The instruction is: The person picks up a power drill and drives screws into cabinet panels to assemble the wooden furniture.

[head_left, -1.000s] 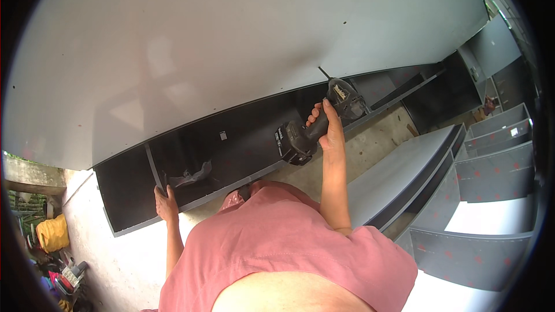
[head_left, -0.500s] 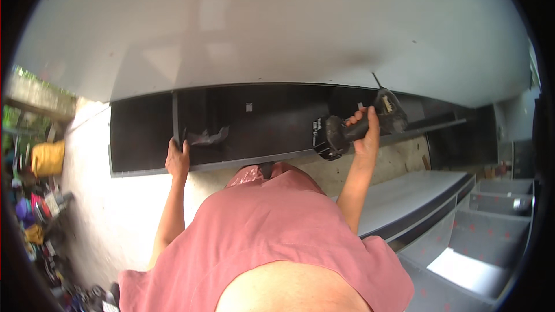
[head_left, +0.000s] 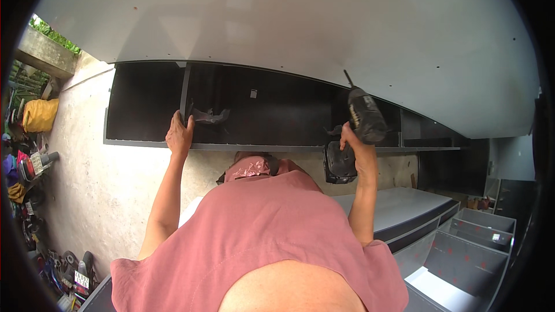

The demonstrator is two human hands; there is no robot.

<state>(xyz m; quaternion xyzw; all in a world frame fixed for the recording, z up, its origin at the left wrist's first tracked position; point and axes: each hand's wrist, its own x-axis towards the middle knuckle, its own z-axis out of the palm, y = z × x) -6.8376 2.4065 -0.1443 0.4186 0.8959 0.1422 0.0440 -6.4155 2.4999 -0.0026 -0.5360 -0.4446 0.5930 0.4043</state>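
Right hand is wrapped around the drill handle, right of centre, bit aimed at the far panel. Battery-heavy, rigid; hold the handle. Left hand clasps the cabinet divider.

Bare pale concrete floor, brightly lit by daylight on the left. Low concrete wall far left with green foliage behind it. Yellow sack and a clutter of small items along the left edge. Grey open box-shaped cabinet carcasses stacked near right.
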